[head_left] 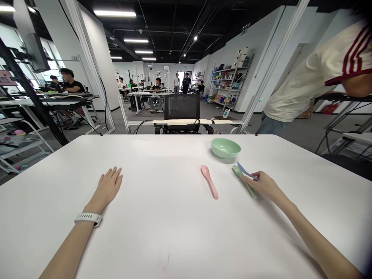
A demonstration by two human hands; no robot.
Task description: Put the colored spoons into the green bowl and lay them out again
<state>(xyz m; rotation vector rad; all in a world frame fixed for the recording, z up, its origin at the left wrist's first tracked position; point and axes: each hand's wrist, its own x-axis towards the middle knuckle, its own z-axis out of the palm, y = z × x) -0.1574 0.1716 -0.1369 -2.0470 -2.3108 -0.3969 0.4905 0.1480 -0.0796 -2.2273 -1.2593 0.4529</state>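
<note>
1. The person's left hand (108, 186) lies open and flat on the white table (49, 217), fingers slightly spread, with a white watch strap (88, 219) around the wrist. It is well apart from everything else on the tabletop.
2. The right hand (259, 185) is partly closed, pinching a blue utensil (243, 169) at the fingertips, and rests against a green spoon (237, 171) that lies under it.
3. A pink spoon (209, 182) lies between the hands, nearer the right one, angled across the table.
4. A pale green bowl (226, 148) sits upright near the far table edge, just beyond the right hand and close to that rim. The table's right edge is well off from the right hand.
5. The hand hides the blue utensil's lower part, so its full shape is hard to make out; the green spoon's middle is covered too.
6. Both forearms run off the bottom of the view, and the table's near edge is out of sight.
7. Beyond the far edge, a person in a cream shirt with red stripes (305, 73) leans at the right, cut off by the frame.
</note>
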